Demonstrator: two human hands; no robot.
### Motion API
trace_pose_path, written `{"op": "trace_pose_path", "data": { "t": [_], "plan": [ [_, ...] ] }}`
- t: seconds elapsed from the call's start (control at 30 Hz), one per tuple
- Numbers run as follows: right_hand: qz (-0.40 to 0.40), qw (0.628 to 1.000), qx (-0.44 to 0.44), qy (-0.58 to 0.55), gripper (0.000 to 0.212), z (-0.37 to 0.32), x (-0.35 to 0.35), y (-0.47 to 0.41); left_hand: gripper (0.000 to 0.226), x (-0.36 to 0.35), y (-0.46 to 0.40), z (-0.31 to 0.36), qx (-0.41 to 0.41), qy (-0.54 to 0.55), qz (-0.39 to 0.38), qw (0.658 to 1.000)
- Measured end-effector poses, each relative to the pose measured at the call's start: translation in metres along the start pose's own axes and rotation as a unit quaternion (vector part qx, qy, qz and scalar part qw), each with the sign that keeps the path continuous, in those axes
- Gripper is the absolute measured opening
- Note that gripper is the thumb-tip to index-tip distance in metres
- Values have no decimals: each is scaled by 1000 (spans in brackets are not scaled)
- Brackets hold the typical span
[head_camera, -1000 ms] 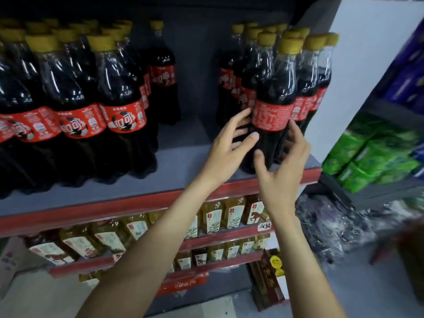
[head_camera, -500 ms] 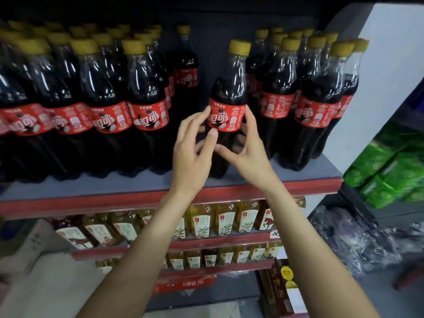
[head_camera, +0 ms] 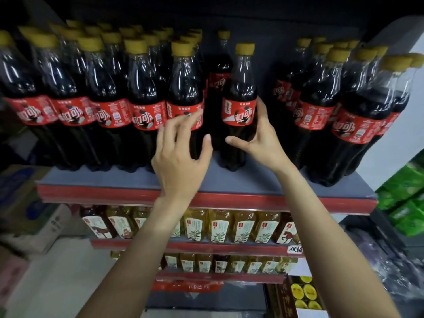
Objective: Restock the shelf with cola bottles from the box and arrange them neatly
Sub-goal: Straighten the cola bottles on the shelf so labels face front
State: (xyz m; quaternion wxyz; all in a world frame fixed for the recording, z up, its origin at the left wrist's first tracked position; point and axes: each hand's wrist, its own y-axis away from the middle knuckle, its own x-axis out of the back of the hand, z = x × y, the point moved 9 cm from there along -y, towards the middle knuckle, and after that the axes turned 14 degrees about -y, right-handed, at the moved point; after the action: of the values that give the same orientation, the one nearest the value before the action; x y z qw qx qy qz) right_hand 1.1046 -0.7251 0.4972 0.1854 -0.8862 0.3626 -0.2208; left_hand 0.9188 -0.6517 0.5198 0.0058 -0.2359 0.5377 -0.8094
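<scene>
Many dark cola bottles with yellow caps and red labels (head_camera: 146, 99) crowd the grey shelf with its red front edge (head_camera: 229, 199) from nine o'clock to centre. Left hand (head_camera: 179, 161) hovers spread-fingered, its fingertips at the row's end bottle (head_camera: 184, 92). Right hand (head_camera: 261, 138) cups a lone upright cola bottle (head_camera: 239, 106) at twelve o'clock, thumb apart. More cola bottles (head_camera: 353, 115) stand at two o'clock.

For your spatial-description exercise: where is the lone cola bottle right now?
In the head view, the lone cola bottle stands mid-shelf, gripped by the right hand, between the left row and right cluster.
</scene>
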Motion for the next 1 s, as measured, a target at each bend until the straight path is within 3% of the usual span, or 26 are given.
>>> {"op": "trace_pose_path", "data": {
  "t": [0.27,0.53,0.83,0.93,1.0],
  "plan": [
    [5,1000,-21,1,102,17,-14,-45,66,-13,0,-12,-35,-33,-12,999],
    [34,999,-27,4,101,38,-25,-78,75,-20,1,-20,-58,-67,-26,996],
    [75,995,-45,46,104,44,-24,-83,70,-16,0,-21,-63,-65,-10,996],
    [78,994,-57,55,107,34,-22,-71,52,-2,3,-12,-61,3,52,997],
    [97,994,-17,53,96,14,-15,-51,41,7,5,1,-80,79,92,989]
  ]
}}
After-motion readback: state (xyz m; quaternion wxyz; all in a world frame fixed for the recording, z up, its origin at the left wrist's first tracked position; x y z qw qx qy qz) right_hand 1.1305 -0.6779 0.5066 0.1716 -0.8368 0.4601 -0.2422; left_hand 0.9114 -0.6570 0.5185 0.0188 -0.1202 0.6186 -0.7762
